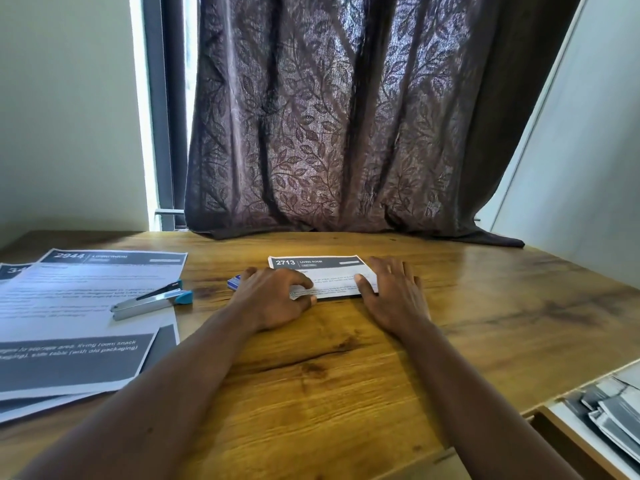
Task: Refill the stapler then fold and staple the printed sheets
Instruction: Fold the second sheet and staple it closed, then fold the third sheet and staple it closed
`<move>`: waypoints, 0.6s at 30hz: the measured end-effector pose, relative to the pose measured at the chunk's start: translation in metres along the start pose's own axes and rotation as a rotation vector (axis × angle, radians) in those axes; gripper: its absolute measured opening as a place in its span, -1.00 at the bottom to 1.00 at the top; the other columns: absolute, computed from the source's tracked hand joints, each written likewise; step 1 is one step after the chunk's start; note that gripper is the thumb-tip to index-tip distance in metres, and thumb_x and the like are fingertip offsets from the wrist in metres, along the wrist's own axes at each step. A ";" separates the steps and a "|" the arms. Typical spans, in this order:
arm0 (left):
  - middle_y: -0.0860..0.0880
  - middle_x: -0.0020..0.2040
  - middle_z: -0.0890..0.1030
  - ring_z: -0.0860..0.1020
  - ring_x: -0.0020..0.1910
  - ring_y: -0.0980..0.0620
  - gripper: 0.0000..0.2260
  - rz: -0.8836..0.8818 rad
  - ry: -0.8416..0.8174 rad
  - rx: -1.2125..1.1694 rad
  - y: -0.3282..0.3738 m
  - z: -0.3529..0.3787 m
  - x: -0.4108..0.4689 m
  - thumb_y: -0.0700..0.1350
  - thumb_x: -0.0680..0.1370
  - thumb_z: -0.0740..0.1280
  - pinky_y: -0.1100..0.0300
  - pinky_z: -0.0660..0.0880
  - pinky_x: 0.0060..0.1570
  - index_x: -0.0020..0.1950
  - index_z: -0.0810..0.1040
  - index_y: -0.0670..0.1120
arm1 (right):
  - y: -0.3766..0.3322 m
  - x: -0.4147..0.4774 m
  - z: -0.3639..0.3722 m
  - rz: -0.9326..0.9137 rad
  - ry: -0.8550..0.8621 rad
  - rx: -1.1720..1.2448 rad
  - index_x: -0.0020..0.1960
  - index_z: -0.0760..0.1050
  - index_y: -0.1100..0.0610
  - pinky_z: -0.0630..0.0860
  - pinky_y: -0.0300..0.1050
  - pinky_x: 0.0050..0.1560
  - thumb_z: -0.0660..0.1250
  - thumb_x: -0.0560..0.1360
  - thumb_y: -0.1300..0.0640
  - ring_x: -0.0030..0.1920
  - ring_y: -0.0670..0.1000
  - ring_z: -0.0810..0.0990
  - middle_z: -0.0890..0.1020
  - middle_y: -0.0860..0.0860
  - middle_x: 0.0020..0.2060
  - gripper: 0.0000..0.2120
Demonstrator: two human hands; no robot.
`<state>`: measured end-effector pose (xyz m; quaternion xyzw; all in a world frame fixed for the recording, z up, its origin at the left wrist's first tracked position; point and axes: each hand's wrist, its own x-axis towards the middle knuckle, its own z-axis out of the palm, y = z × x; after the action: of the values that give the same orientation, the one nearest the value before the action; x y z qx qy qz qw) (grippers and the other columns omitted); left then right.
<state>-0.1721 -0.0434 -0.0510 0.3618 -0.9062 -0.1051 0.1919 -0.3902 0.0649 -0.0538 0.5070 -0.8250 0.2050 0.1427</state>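
- Fold step in hand, I'd say: folded sheet (pixel 322 277), header "2713", lies flat on the counter (pixel 346 375) at frame centre, both hands on it.
- Left hand (pixel 273 299) presses the sheet's lower-left edge; fingers (pixel 301 282) curled down onto the paper, pinning it, not gripping around anything.
- Right hand (pixel 394 292) lies flat on the sheet's right end, fingers spread and open, thumb along the paper – looks like creasing.
- Stapler (pixel 152 299), blue-ended, sits mid-left on the stack of unfolded sheets (pixel 69 306), well apart from both hands. It appears to gape open; whether it's refilled, can't tell.
- Small blue box (pixel 234 282) just beside the left hand, prob. staples – too hidden to be sure.
- Next move, my guess: finish the crease, keep one hand holding the fold shut, other hand goes left for the stapler.
- More folded papers (pixel 613 410) at the lower right corner, off the counter edge.
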 end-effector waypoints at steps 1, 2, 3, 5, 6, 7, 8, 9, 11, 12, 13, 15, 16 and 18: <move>0.08 0.50 0.49 0.45 0.44 -0.06 -0.50 0.005 0.006 0.001 0.002 -0.001 -0.001 0.38 0.53 0.28 -0.16 0.16 0.53 0.41 0.50 0.24 | -0.004 -0.002 -0.001 -0.037 0.026 -0.002 0.49 0.27 -0.08 0.28 0.17 0.38 0.05 0.61 -0.28 0.42 0.09 0.29 0.36 0.01 0.44 -0.48; 0.09 0.51 0.47 0.44 0.46 -0.04 -0.46 0.008 0.024 -0.006 0.004 -0.005 -0.003 0.41 0.52 0.28 -0.18 0.16 0.53 0.44 0.48 0.21 | -0.009 -0.005 -0.002 -0.069 0.047 0.013 0.50 0.26 -0.07 0.28 0.16 0.38 0.04 0.61 -0.28 0.42 0.08 0.28 0.35 0.01 0.44 -0.47; 0.11 0.51 0.47 0.44 0.46 -0.02 -0.42 0.010 0.059 -0.022 0.005 -0.010 -0.005 0.42 0.51 0.27 -0.19 0.17 0.52 0.45 0.47 0.18 | -0.015 -0.008 -0.003 -0.094 0.063 0.039 0.50 0.26 -0.07 0.29 0.16 0.37 0.04 0.62 -0.28 0.42 0.07 0.28 0.34 0.00 0.44 -0.47; 0.13 0.47 0.50 0.46 0.44 0.01 -0.44 0.006 0.149 -0.061 0.004 -0.025 -0.012 0.41 0.52 0.27 -0.20 0.23 0.48 0.42 0.49 0.16 | -0.029 -0.014 -0.005 -0.159 0.098 0.103 0.49 0.27 -0.05 0.29 0.14 0.36 0.06 0.62 -0.27 0.42 0.06 0.27 0.34 0.00 0.44 -0.48; 0.13 0.46 0.51 0.47 0.43 0.01 -0.46 0.003 0.183 -0.071 0.002 -0.033 -0.017 0.40 0.52 0.27 -0.20 0.27 0.46 0.41 0.50 0.16 | -0.034 -0.017 -0.005 -0.198 0.110 0.120 0.48 0.28 -0.05 0.29 0.14 0.35 0.07 0.62 -0.27 0.41 0.06 0.27 0.34 -0.01 0.44 -0.49; 0.13 0.44 0.52 0.47 0.42 0.02 -0.48 -0.008 0.213 -0.070 -0.003 -0.043 -0.025 0.39 0.52 0.28 -0.19 0.29 0.44 0.39 0.50 0.18 | -0.043 -0.022 -0.005 -0.249 0.114 0.129 0.47 0.30 -0.05 0.29 0.13 0.35 0.08 0.62 -0.26 0.41 0.07 0.28 0.34 -0.01 0.43 -0.50; 0.13 0.43 0.53 0.47 0.41 0.03 -0.50 -0.020 0.236 -0.066 -0.011 -0.052 -0.034 0.38 0.51 0.29 -0.16 0.31 0.43 0.38 0.50 0.18 | -0.051 -0.026 -0.006 -0.303 0.108 0.131 0.45 0.33 -0.05 0.29 0.13 0.35 0.07 0.61 -0.27 0.40 0.07 0.29 0.36 -0.01 0.42 -0.50; 0.13 0.43 0.53 0.47 0.41 0.03 -0.51 -0.034 0.254 -0.057 -0.022 -0.062 -0.046 0.36 0.51 0.32 -0.12 0.32 0.41 0.37 0.51 0.18 | -0.061 -0.030 -0.008 -0.356 0.101 0.139 0.43 0.36 -0.05 0.30 0.12 0.34 0.06 0.60 -0.28 0.39 0.07 0.32 0.37 -0.02 0.40 -0.49; 0.11 0.43 0.54 0.47 0.41 0.02 -0.51 -0.064 0.275 -0.019 -0.046 -0.079 -0.067 0.33 0.50 0.37 -0.06 0.34 0.37 0.37 0.52 0.17 | -0.076 -0.038 -0.011 -0.445 0.105 0.174 0.37 0.43 -0.03 0.34 0.11 0.32 0.09 0.59 -0.25 0.35 0.07 0.38 0.43 -0.01 0.35 -0.53; 0.10 0.42 0.55 0.49 0.40 0.00 -0.51 -0.086 0.277 0.013 -0.060 -0.088 -0.078 0.32 0.49 0.39 -0.05 0.37 0.35 0.37 0.52 0.17 | -0.085 -0.041 -0.011 -0.484 0.108 0.201 0.34 0.47 -0.02 0.36 0.11 0.32 0.15 0.59 -0.20 0.34 0.08 0.41 0.46 -0.01 0.32 -0.58; 0.09 0.40 0.56 0.50 0.38 -0.01 -0.51 -0.112 0.270 0.040 -0.073 -0.096 -0.088 0.32 0.49 0.41 -0.04 0.41 0.33 0.36 0.53 0.16 | -0.094 -0.044 -0.011 -0.519 0.110 0.226 0.33 0.49 -0.01 0.37 0.10 0.33 0.22 0.59 -0.13 0.33 0.08 0.43 0.49 0.00 0.29 -0.63; 0.08 0.38 0.58 0.52 0.35 -0.02 -0.53 -0.165 0.241 0.049 -0.100 -0.109 -0.104 0.29 0.48 0.44 -0.06 0.44 0.30 0.34 0.54 0.17 | -0.113 -0.047 -0.011 -0.584 0.094 0.264 0.32 0.52 0.04 0.36 0.10 0.36 0.33 0.58 0.00 0.33 0.10 0.46 0.52 0.03 0.27 -0.67; 0.07 0.38 0.58 0.52 0.35 -0.02 -0.55 -0.190 0.221 0.036 -0.112 -0.113 -0.111 0.27 0.49 0.44 -0.07 0.44 0.31 0.33 0.55 0.18 | -0.124 -0.049 -0.011 -0.621 0.085 0.276 0.33 0.52 0.07 0.37 0.10 0.36 0.34 0.58 0.04 0.33 0.11 0.46 0.53 0.05 0.26 -0.67; 0.07 0.43 0.54 0.48 0.40 -0.02 -0.59 -0.235 0.177 0.021 -0.132 -0.114 -0.121 0.25 0.52 0.43 -0.07 0.40 0.36 0.33 0.53 0.20 | -0.149 -0.048 -0.008 -0.704 0.076 0.277 0.34 0.52 0.09 0.40 0.10 0.34 0.34 0.56 0.09 0.31 0.12 0.48 0.55 0.06 0.25 -0.65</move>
<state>0.0384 -0.0597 -0.0242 0.4752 -0.8381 -0.0851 0.2539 -0.2354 0.0464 -0.0393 0.7659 -0.5589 0.2718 0.1649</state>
